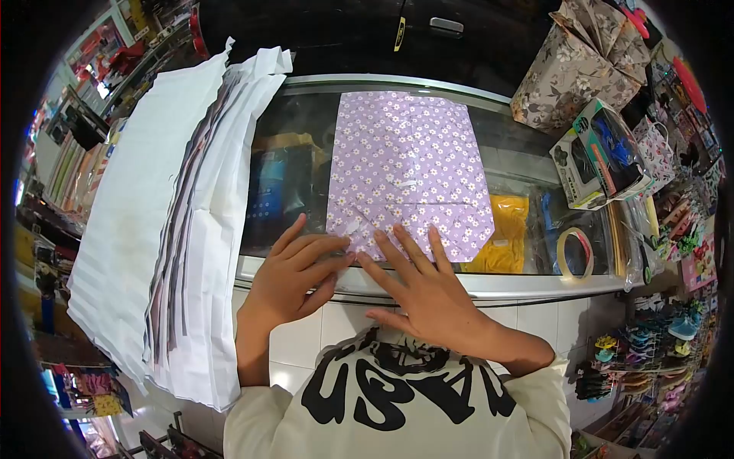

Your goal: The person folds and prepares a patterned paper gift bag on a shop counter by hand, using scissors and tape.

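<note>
A lilac sheet with white daisies [409, 157] lies on the glass counter, creased across its lower part and slanted at its bottom corners. It looks like a flattened paper bag. My right hand [432, 294] rests with fingers spread on its near edge. Beside the lower left corner is my left hand [294, 279], fingers loosely bent and apart, the tips right at the paper's edge. A small shiny patch, like clear tape [353, 227], shows near that corner. The undersides of my fingertips are hidden.
A tall stack of white wrapping sheets [126, 191] covers the counter's left end. On the right are a tape roll [562, 252], scissors [648, 271], a boxed game controller [600, 157] and a floral bag [573, 73]. Yellow packets [508, 229] show under the glass [294, 103].
</note>
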### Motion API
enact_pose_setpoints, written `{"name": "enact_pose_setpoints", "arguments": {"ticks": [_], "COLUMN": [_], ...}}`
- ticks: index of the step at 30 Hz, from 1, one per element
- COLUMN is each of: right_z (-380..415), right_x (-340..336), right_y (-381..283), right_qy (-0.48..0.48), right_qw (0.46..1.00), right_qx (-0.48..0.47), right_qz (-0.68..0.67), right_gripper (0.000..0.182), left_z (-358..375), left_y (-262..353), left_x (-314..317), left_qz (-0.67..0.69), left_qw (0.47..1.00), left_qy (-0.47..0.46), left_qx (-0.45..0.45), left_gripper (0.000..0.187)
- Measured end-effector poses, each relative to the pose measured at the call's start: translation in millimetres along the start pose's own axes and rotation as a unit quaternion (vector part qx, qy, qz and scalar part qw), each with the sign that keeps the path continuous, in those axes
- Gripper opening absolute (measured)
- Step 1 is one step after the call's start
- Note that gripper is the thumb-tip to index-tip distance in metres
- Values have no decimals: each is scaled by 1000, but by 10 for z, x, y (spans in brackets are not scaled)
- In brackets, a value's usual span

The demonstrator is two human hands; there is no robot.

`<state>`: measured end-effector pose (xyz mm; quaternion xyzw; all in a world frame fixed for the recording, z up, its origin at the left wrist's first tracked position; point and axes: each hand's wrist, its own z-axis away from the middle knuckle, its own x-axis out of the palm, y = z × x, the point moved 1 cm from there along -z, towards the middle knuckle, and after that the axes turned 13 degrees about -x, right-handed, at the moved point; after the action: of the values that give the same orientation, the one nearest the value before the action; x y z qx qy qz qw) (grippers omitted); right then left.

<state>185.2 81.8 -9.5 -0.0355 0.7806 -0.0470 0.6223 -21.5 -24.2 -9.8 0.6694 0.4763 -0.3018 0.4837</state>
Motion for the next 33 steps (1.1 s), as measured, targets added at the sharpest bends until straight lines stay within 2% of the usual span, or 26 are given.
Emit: {"name": "enact_pose_setpoints", "arguments": {"ticks": [9, 12, 21, 33], "right_z": [-37, -10, -1, -29], "right_x": [-46, -47, -39, 32], "right_y": [11, 51, 38, 5], "right_qy": [35, 38, 49, 75], "right_qw": [999, 999, 999, 997], "right_qx": [6, -1, -4, -1], "right_qz": [-25, -34, -20, 1], "right_gripper": [60, 56, 52, 48], "left_z": [-4, -1, -34, 28], "left_y": [-25, 25, 60, 70], "left_x": [-7, -10, -38, 22], "left_qz": [21, 65, 13, 40], "left_qw": [1000, 997, 1000, 998], "left_qy": [-6, -4, 4, 28], "left_qx": [12, -36, -1, -34], "left_gripper": [38, 36, 33, 35]}}
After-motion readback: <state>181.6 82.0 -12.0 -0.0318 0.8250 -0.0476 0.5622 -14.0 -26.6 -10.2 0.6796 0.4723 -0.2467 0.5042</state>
